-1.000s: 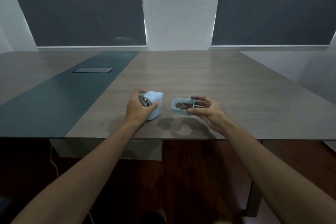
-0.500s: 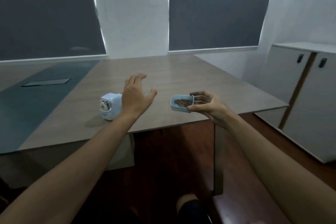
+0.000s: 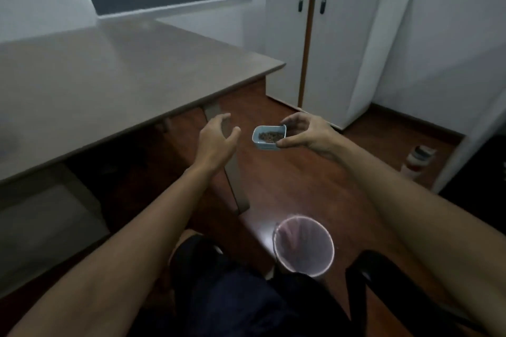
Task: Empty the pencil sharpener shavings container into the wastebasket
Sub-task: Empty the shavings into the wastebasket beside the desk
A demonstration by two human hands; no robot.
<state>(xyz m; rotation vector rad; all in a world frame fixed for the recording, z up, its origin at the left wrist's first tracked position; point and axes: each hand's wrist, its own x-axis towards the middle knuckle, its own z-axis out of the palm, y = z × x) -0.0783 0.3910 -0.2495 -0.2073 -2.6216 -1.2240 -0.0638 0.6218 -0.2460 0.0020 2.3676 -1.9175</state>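
A view from the head, looking down past two bare forearms that reach into the middle of the frame. The right hand [image 3: 306, 135], just right of centre, pinches a small pale blue plastic shavings container [image 3: 269, 137] with rounded corners, thumb on its near edge and fingers curled over the far side; it is held level in the air above the floor, and brown pencil shavings [image 3: 270, 136] lie loose inside. The left hand [image 3: 216, 139], just left of the container and not touching it, is empty, its fingers spread and loosely curved. Low in the frame, right of centre, a round wastebasket [image 3: 304, 246] lined with a thin pinkish translucent bag stands on the glossy reddish-brown wood floor [image 3: 315, 194]. A matte grey-brown wood-grain surface [image 3: 109, 76] fills the upper left. A smooth white two-door cabinet [image 3: 334, 49] stands at upper right.
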